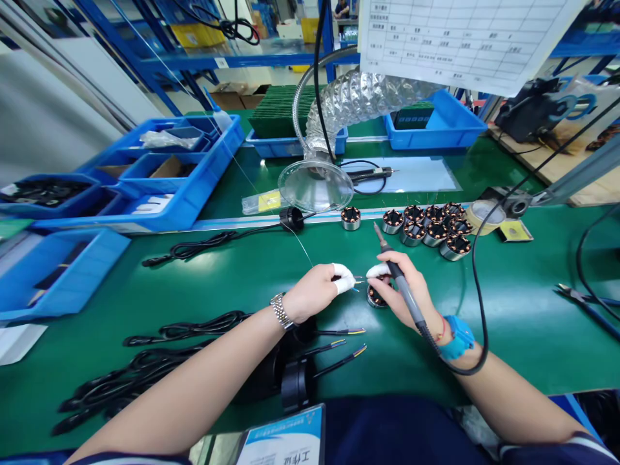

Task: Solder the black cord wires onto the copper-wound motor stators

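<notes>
Wires pinched in left hand, likely light, floppy. Right hand holds soldering iron; handle only, avoid tip.

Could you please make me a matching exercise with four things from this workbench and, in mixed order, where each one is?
Column one
1. Soldering iron
2. Pliers
3. Metal watch
4. Printed sheet

Column two
A. Hanging above the green table
B. Worn just behind the left hand
C. Lying on the green table, far to the right
D. Held in the right hand

Right pairs: 1-D, 2-C, 3-B, 4-A
</notes>
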`<state>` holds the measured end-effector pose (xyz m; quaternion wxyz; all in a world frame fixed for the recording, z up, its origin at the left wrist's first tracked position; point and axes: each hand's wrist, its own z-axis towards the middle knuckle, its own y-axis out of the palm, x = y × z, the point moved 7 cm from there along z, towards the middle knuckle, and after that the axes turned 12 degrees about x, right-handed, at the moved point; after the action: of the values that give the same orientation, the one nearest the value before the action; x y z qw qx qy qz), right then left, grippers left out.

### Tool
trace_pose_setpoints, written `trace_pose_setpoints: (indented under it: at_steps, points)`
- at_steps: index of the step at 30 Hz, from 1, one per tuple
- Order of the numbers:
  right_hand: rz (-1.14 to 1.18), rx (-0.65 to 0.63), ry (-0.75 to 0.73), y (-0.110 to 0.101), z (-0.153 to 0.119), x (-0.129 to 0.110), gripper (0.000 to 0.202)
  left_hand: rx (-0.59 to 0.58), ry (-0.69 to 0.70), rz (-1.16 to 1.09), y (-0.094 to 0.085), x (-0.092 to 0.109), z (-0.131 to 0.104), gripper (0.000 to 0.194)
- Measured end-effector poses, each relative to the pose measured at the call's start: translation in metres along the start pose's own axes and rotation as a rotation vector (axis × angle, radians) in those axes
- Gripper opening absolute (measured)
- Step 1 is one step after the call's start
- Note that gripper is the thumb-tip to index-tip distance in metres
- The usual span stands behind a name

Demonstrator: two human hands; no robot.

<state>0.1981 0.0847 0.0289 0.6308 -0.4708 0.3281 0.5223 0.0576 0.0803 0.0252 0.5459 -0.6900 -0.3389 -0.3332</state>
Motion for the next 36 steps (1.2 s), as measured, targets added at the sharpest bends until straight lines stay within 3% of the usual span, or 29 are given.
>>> trace_pose_setpoints:
  at_steps: [6,10,17,23,27,31,36]
  points:
    - [-0.146,-0.171,-0.158,0.003,-0.004,-0.006,0.031,-0.017,-0.011,-0.027,0.001,-0.004,0.004,0.018]
    - [-0.186,-0.181,-0.220,0.011,-0.006,-0.011,0.030,-0.023,-0.016,-0.068,0.002,-0.008,0.004,0.018]
    - [-0.169,-0.093,-0.065,0.014,-0.005,-0.005,0.036,-0.045,0.024,-0.046,0.004,-0.006,0.004,0.018]
    - [-0.245,-0.049,-0.170,-0.024,-0.008,-0.029,0.021,-0.057,0.051,0.034,0.006,-0.004,0.003,0.018]
    - [-0.259,-0.033,-0.275,-0.051,-0.011,-0.046,0.028,-0.063,0.072,0.056,0.009,-0.002,0.003,0.018]
    - [-0.125,-0.010,-0.154,-0.064,-0.012,-0.034,0.020,-0.070,0.073,0.071,0.009,-0.003,0.003,0.017]
    - [-0.056,-0.057,-0.019,-0.059,-0.013,-0.018,0.016,-0.079,0.076,0.090,0.008,-0.001,0.004,0.017]
